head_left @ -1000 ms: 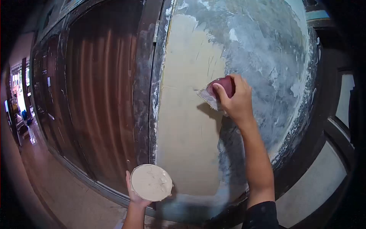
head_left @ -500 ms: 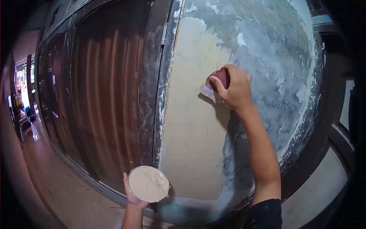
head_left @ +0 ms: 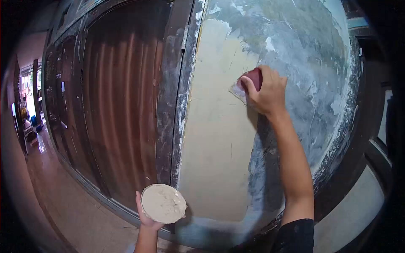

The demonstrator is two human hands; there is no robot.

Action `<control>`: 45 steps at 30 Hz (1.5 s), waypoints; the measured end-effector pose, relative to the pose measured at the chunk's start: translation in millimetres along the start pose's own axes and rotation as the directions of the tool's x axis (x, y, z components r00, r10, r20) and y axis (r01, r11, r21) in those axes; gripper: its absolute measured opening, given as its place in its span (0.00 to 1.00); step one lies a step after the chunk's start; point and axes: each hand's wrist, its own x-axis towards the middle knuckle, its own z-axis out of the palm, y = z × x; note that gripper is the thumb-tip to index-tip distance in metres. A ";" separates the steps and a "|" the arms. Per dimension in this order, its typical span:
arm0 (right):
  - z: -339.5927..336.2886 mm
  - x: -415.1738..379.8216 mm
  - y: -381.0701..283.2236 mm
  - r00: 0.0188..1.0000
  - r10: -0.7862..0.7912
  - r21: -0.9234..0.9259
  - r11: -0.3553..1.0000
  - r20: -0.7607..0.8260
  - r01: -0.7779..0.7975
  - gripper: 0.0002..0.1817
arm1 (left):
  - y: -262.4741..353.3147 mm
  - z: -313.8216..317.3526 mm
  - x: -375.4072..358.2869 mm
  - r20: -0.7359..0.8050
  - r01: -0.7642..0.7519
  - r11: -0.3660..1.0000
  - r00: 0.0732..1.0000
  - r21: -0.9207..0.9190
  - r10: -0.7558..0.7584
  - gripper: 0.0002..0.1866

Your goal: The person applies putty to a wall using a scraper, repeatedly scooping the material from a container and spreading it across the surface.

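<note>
My right hand point(head_left: 270, 92) is closed around a reddish putty scraper point(head_left: 252, 80), its thin, coated edge against the wall. Beneath it a smooth cream layer of putty point(head_left: 217, 152) covers a tall strip of the grey wall point(head_left: 299, 92). Lower down, my left hand point(head_left: 147, 221) grips a round bowl point(head_left: 163, 203) from below, with fingers showing at both sides. Thick cream putty with a rough, lumpy surface fills the bowl. The bowl is held in front of the lower edge of the dark door frame.
Left of the putty strip runs a dark wooden frame point(head_left: 168, 97) with a reddish-brown curtained glass panel point(head_left: 122, 101). A dark panelled door point(head_left: 367, 168) stands at the right. A tiled floor point(head_left: 80, 198) leads to a bright opening at far left.
My right hand has moved the scraper a little up and to the right, near the putty's right edge. The bowl in my left hand has stayed almost in place.
</note>
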 end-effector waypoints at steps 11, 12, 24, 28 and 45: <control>-6.8 -0.4 8.9 1.000 0.021 0.016 1.000 -0.021 -0.021 0.22 | -3.0 5.7 -6.5 0.046 -0.009 1.000 0.999 -0.014 0.010 0.56; -7.8 -2.6 8.5 0.999 0.024 0.031 0.999 -0.037 -0.023 0.22 | -3.1 5.9 -7.1 0.056 -0.006 1.000 0.998 -0.003 0.006 0.56; -9.3 -9.2 4.0 0.999 0.028 0.094 0.995 0.027 -0.031 0.23 | -7.7 2.2 -14.3 0.034 -0.028 0.996 0.999 0.079 0.025 0.55; -1.3 -10.8 -6.3 0.963 -0.184 0.040 0.983 0.195 0.180 0.23 | -7.3 -0.5 -17.6 -0.017 -0.051 0.998 0.999 -0.024 0.051 0.55; 7.3 37.5 9.8 0.998 0.037 0.038 0.999 -0.053 -0.035 0.24 | -0.7 9.8 -24.5 -0.049 -0.103 0.994 0.994 -0.028 0.101 0.57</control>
